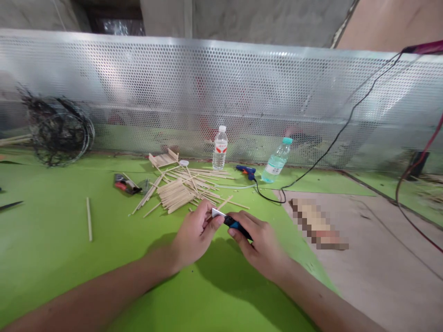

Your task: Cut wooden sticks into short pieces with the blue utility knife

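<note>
Extends bare forearms (117,287) from both lower corners toward the centre. Pinches a slim, straight, pale wooden stick (226,201) there between thumb and fingers of the left hand (194,235). Curls the right hand (258,242) snugly round a black-and-blue cutter (238,225), with pale blade (217,212) pointing upper left beside the left fingertips. Holds both close together above the green surface (51,267).

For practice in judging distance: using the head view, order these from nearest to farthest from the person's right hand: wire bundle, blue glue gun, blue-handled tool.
1. Blue-handled tool: held in the right hand.
2. Blue glue gun: on the table, beyond the hand.
3. Wire bundle: far left, by the perforated panel.
</note>
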### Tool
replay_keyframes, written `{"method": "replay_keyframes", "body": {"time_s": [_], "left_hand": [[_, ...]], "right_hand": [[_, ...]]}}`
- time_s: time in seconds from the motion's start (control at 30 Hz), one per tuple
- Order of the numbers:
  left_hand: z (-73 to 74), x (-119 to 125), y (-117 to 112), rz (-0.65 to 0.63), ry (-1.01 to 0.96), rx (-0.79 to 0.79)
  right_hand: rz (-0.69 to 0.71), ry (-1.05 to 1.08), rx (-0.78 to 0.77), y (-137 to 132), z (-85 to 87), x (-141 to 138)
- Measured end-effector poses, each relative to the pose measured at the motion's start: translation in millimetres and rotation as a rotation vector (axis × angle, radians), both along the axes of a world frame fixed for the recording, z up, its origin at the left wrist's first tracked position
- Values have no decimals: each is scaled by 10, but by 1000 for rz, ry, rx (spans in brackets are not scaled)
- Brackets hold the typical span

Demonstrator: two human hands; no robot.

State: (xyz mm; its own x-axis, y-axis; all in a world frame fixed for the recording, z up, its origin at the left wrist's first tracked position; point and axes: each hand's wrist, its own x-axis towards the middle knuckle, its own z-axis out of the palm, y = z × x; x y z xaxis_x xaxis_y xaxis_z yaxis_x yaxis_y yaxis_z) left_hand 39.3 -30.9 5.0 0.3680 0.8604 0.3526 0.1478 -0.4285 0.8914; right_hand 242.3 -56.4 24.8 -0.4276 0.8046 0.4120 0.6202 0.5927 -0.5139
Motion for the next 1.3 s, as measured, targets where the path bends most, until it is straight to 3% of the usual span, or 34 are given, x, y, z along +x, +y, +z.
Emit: {"method": "replay_keyframes", "body": {"time_s": [0.27, 0.77, 1.3], "left_hand": [[12, 10, 14, 23, 6, 15], [7, -21, -43, -55, 33, 30], [76, 13, -21, 7, 86, 9]], "right_hand": [[8, 17, -3, 5, 13, -12], [134, 75, -127, -5, 13, 9], [66, 44, -25, 11, 19, -23]]}}
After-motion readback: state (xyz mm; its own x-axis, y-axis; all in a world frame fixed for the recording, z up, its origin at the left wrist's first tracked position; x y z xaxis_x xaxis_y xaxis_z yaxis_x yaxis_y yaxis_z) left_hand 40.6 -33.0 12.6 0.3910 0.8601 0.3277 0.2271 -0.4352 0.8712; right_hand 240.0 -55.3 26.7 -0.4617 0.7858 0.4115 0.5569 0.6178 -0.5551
